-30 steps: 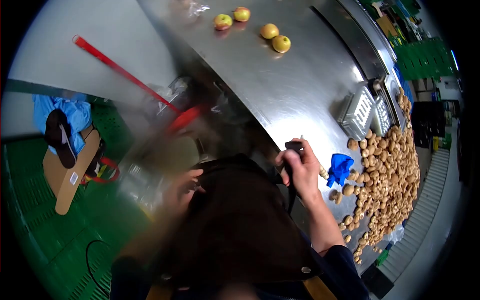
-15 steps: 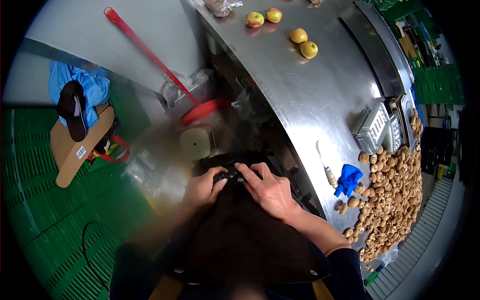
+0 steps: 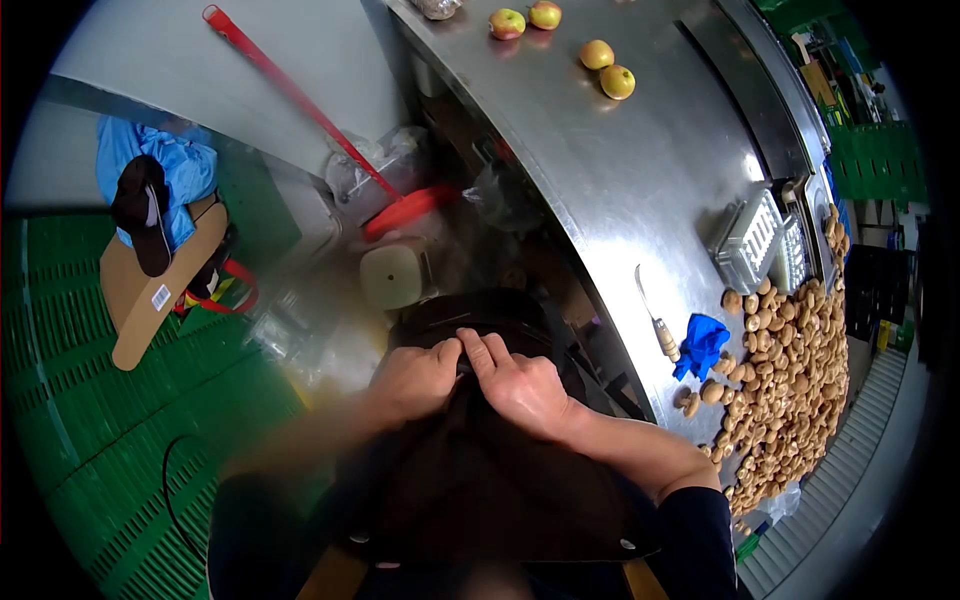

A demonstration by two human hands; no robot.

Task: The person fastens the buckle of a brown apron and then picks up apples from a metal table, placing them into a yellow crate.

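Note:
A dark brown-black fabric bag (image 3: 480,480) lies over my lap, with metal snaps at its near edge. At its upper part, my left hand (image 3: 418,378) and my right hand (image 3: 522,388) meet, fingers closed and touching. Between them they grip a small black buckle (image 3: 463,368), mostly hidden under the fingers. To the right, on the steel table (image 3: 600,190), lie a hooked knife (image 3: 656,322) with a light handle, a crumpled blue cloth or glove (image 3: 701,346) and a large heap of brown mushrooms (image 3: 790,390).
Apples (image 3: 618,82) sit at the table's far end. Clear plastic trays (image 3: 750,240) stand beside the mushrooms. A red long-handled tool (image 3: 300,105) leans by a white stool (image 3: 393,275). Green crates (image 3: 110,420) at left carry cardboard (image 3: 165,290), a cap (image 3: 142,215) and a blue garment (image 3: 190,170).
Both hands have drawn together and closed over the black buckle, which showed more before. The bag's fabric below them is more gathered. The view has shifted slightly.

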